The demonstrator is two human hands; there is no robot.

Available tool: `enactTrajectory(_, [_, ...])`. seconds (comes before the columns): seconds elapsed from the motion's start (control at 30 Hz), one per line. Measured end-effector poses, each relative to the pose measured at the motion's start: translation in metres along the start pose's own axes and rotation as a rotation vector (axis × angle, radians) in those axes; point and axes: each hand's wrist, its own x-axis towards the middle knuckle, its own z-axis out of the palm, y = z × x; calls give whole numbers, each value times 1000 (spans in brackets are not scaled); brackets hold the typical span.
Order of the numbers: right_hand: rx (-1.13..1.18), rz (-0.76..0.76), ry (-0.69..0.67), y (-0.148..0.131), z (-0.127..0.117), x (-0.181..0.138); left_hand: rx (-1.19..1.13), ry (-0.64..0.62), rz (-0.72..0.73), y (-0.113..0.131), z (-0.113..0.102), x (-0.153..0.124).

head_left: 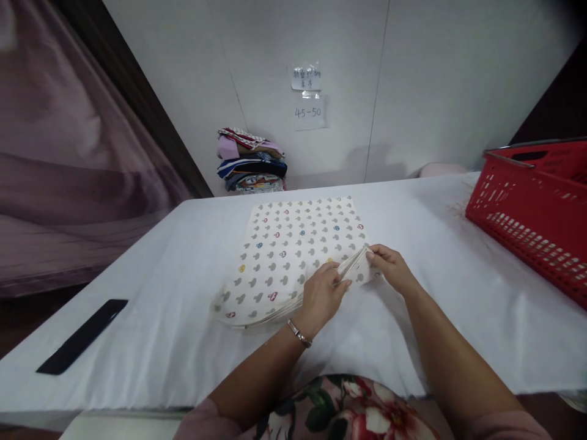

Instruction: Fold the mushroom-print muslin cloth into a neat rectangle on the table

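A folded white cloth (pixel 284 250) printed with small grey, red, blue and yellow mushroom shapes lies on the white-covered table in front of me. Its near edge shows several layers. My left hand (pixel 323 293), with a bracelet at the wrist, is closed on the near edge of the cloth, thumb and fingers around the layers. At the near right corner my right hand (pixel 389 266) pinches the layers between thumb and fingers. Between both hands that edge is lifted and tilted, its layers slightly fanned.
A red plastic basket (pixel 536 214) stands at the right of the table (pixel 440 330). On the left lies a flat black strip (pixel 82 336). Behind the far edge is a stack of folded cloths (pixel 251 160) near the wall, where paper labels (pixel 310 113) hang. A pinkish curtain (pixel 68 153) hangs at left.
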Motion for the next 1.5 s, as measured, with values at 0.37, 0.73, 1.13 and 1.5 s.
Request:
enactTrajectory(0.37, [-4,16,-19,-3,0,-1,-14,0,-74,-3,-2,6])
enactTrajectory(0.73, [1,12,-28,-1,1,0,-21,-24,-104,-7,2,8])
enactTrajectory(1.13, [-5,-161,-7,8,-3,3,-42,0,-43,-4,0,9])
enactTrajectory(1.5, [46,-84,41,7,-1,1,6,-20,-48,-2,-1,9])
